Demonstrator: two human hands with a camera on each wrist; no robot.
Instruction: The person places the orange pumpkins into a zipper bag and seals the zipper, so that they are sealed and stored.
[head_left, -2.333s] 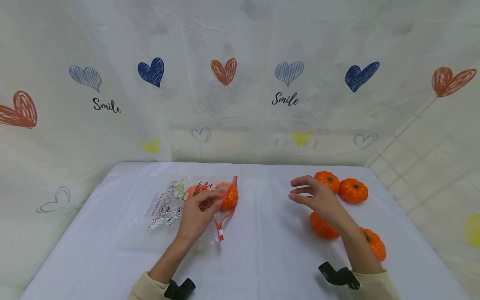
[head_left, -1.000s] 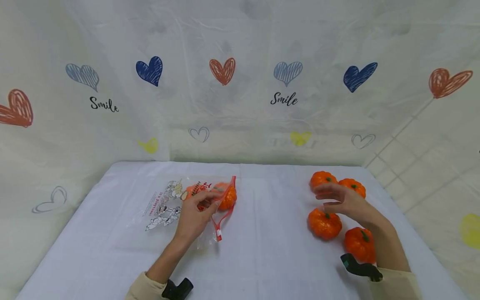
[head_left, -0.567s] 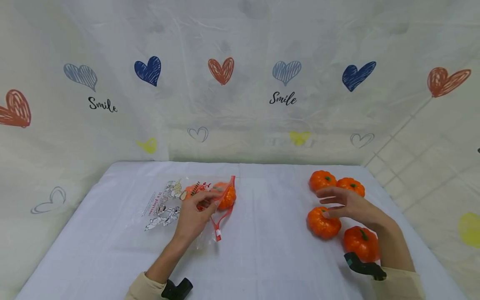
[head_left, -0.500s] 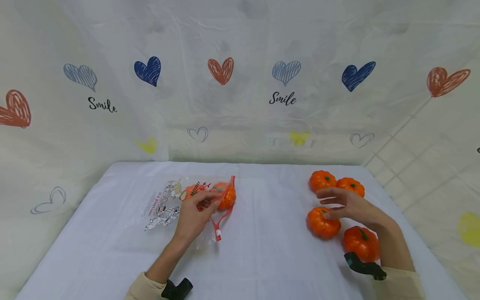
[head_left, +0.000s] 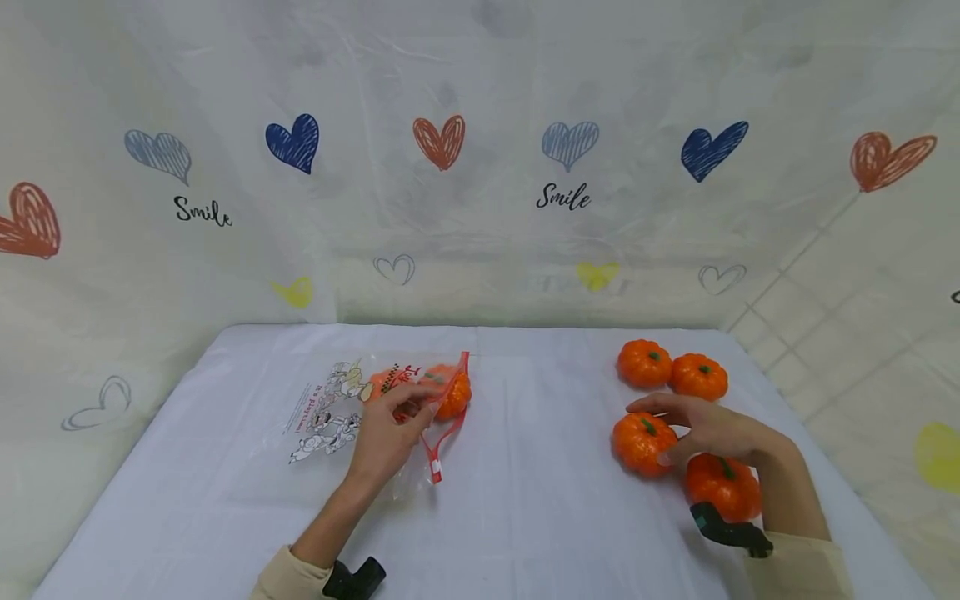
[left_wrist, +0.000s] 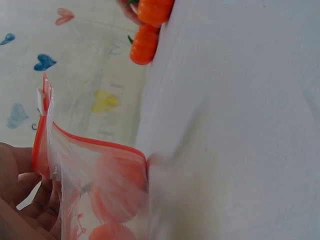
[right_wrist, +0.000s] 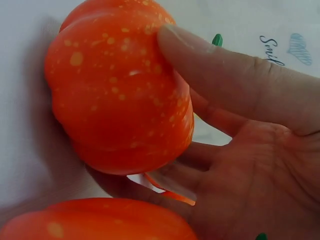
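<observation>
In the head view my left hand pinches the opening edge of a clear zip bag with a red zipper and printed cartoon figures. Small orange pumpkins lie inside, partly behind my fingers. The left wrist view shows the red zipper band spread apart, its white slider at one end. My right hand curls around a small orange pumpkin with a green stem. In the right wrist view my thumb presses this speckled pumpkin on one side, while the fingers reach behind it.
Two more pumpkins sit side by side beyond my right hand. Another pumpkin stands close under my right wrist. A white cloth covers the table; a curtain printed with hearts hangs behind it.
My right hand has come back from the middle to the pumpkins on the right, then lowered, and its fingers have closed around the near-left one. The left hand stays at the bag's edge.
</observation>
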